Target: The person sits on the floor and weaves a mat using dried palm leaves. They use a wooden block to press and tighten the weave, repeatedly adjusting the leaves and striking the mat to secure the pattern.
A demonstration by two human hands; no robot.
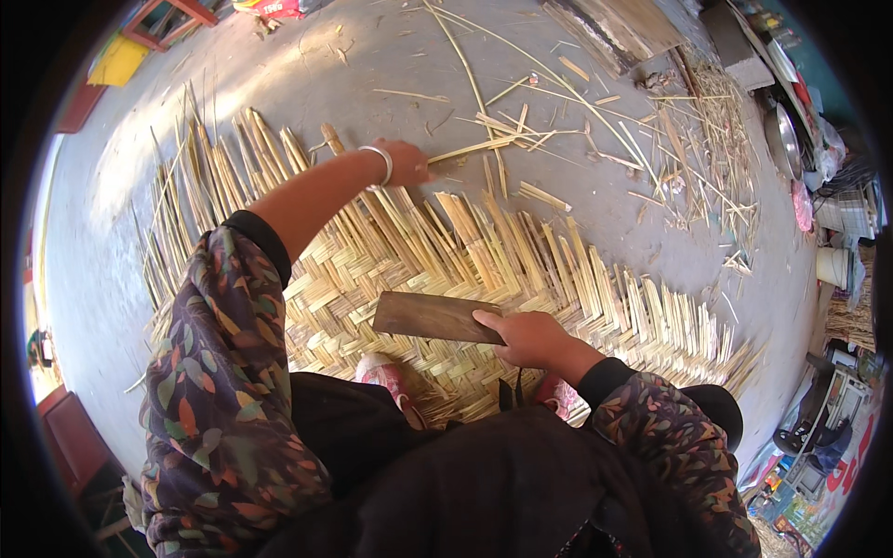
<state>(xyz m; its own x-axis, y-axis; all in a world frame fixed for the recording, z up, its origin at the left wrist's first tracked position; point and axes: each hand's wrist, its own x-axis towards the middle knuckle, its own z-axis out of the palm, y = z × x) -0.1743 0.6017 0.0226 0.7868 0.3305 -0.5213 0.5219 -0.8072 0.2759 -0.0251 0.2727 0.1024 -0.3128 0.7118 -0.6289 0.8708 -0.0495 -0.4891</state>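
A pale-yellow mat of flat plant strips in a zigzag weave (339,284) lay on the grey floor (363,56) before the person, its loose strip ends fanning out along the far edge, and above it the right hand (532,340) gripped one end of a dark-brown, flat, oblong board (433,317), thumb on top and fingers closed around it. The left hand (407,164) reached over the far strip ends, near scattered straw-coloured slivers (521,135); whether its blurred, partly bent fingers held one could not be told.
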